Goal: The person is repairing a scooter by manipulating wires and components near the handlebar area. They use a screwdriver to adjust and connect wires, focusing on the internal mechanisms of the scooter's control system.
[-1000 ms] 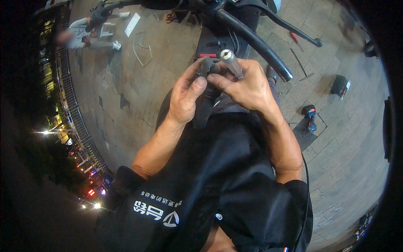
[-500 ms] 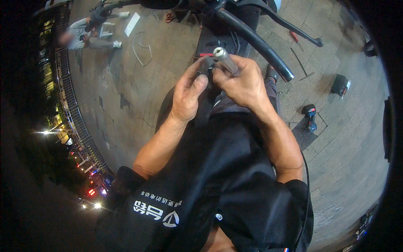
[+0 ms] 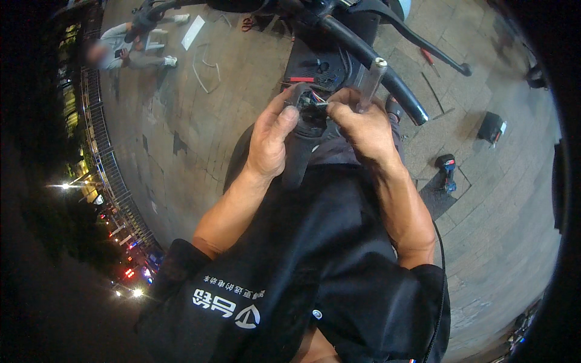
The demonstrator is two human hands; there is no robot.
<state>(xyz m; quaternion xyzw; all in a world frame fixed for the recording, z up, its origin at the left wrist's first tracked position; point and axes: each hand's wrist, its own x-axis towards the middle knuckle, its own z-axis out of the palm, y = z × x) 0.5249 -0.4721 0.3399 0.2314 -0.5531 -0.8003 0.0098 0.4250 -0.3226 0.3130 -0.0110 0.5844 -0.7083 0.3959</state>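
My left hand [image 3: 270,139] is closed around a black grip with an opened housing [image 3: 311,118], its thumb resting on the housing's side. Small coloured wires [image 3: 318,98] show inside. At the housing's right edge, my right hand [image 3: 363,130] has its fingers bent around a clear, tube-like tool handle [image 3: 372,81] with a pale cap, tilted up; the tool's lower end is hidden. The thumb and index finger pinch near the wires; what exactly is between them is too small to tell.
Above are a black handlebar [image 3: 387,78] with a lever and a scooter deck [image 3: 315,54] holding a red tool [image 3: 301,79]. On the pavement lie a cordless drill [image 3: 448,172], a black box [image 3: 490,126] and scissors [image 3: 247,24]. At upper left a person [image 3: 112,51] sits beside a fence.
My right hand has shifted rightward, and the clear handle in it has swung up and to the right. The coloured wires inside the housing now show. My left hand has barely moved.
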